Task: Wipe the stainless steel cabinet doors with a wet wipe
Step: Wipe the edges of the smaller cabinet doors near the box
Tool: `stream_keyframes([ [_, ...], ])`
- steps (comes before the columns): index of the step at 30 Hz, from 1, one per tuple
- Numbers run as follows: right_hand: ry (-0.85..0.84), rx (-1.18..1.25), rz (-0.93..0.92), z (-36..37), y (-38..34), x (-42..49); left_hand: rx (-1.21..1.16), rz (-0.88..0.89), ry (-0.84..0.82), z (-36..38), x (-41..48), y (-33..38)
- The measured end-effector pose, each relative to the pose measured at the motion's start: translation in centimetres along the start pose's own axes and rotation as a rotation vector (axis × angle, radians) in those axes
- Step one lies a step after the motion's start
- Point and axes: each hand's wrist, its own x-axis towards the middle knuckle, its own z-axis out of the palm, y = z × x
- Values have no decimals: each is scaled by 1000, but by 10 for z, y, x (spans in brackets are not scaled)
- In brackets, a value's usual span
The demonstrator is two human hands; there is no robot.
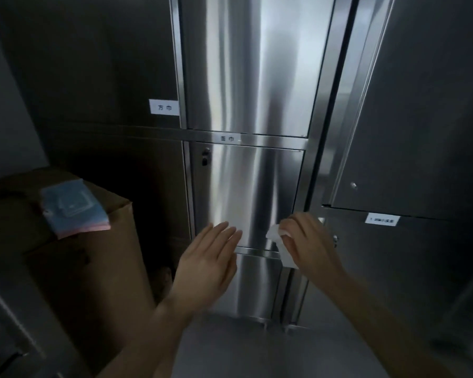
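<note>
Dim room: brushed-steel cabinet doors (pixel 246 197) fill the wall ahead, and a cardboard box (pixel 93 268) stands on the left. My right hand (pixel 309 241) pinches a crumpled white wet wipe (pixel 275 233) at the middle door's lower right corner. My left hand (pixel 208 266) is released, its fingers (pixel 221 233) straight.

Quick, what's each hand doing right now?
Left hand: open, fingers straight, holding nothing.
Right hand: gripping the wet wipe.
</note>
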Motion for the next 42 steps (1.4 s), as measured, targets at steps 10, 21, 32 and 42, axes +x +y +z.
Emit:
stream_keyframes([
  [10,-48,-42,13,-8,127,19,29,-10,64,68,115,23],
  [21,22,-73,-26,20,192,88,68,-23,144,109,209,-16],
  [32,134,-135,-46,104,184,201,96,23,151,119,243,-155],
  [42,355,-168,-80,140,164,357,125,-24,171,98,292,-276],
])
